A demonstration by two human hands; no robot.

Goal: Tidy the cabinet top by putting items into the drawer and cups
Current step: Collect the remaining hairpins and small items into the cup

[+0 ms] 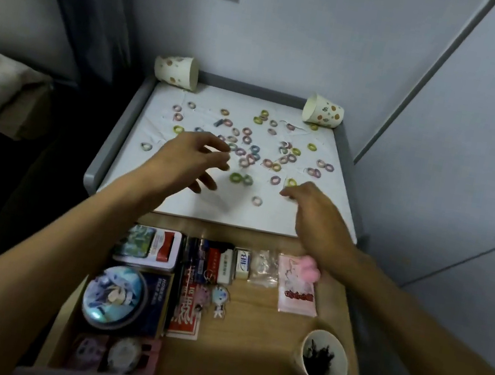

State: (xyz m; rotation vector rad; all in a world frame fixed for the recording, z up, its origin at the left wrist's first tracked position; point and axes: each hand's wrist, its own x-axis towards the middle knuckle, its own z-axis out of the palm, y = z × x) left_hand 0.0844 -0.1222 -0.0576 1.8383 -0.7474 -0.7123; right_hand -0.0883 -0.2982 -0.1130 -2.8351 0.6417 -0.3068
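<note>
Small coloured elastic rings lay scattered over the white worktop of a grey-edged cabinet, thickest around its middle. The left grip hovered above the near-left part of that scatter, released, its fingers spread and loosely bent towards the densest cluster, with nothing seen in it. A pair of green rings lay just beside its fingertips, in the gap between the two hands. The right grip was lowered near the front right of the worktop, knuckles up and fingers curled under. Its fingertips were down at the sheet just beside a yellow-green ring, but I could not tell whether it was grasping anything. A single pale ring lay apart from the others, between the grips and nearer the front edge.

Two dotted cream paper cups sat at the back corners, well apart from both grips: the left cup and the right cup, which was tipped with its mouth towards the left.

Below the worktop the wooden drawer stood open. It held a round blue tin, boxes, erasers and a pink packet. A third paper cup with dark contents stood in the drawer's near right corner.
</note>
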